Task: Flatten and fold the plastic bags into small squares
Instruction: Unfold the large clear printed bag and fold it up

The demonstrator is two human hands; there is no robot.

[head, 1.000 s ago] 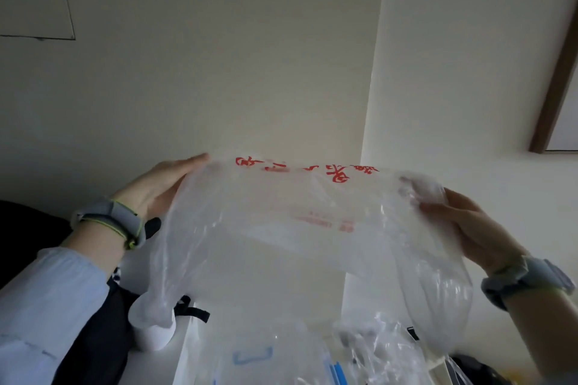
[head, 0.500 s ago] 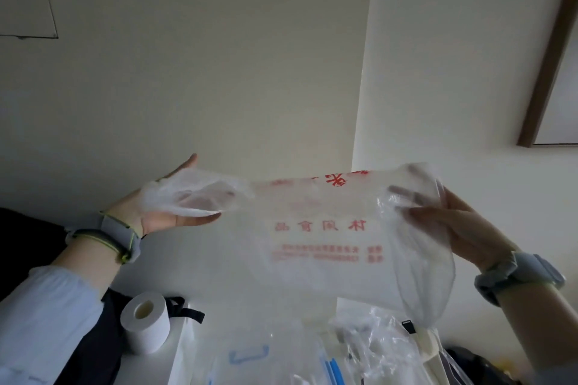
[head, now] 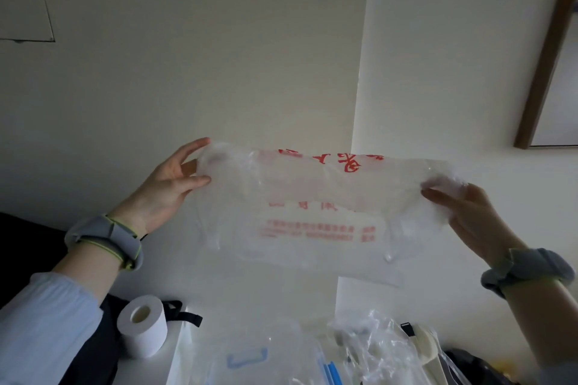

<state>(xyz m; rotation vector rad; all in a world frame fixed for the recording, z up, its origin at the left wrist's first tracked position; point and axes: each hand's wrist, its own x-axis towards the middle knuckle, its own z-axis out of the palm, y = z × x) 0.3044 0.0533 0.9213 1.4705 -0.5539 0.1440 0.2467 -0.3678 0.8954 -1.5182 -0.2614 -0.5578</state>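
I hold the bag point(head: 316, 212) stretched in the air in front of the wall point(head: 219, 72), above the bench point(head: 175, 362), red print facing me. My left hand point(head: 169, 184) pinches its left edge between thumb and fingers point(head: 200, 145); my right hand point(head: 475, 216) grips the bunched right edge. Below, a tape roll point(head: 144, 327) stands by the bench's left edge, with more bags point(head: 375, 350) heaped to its right.
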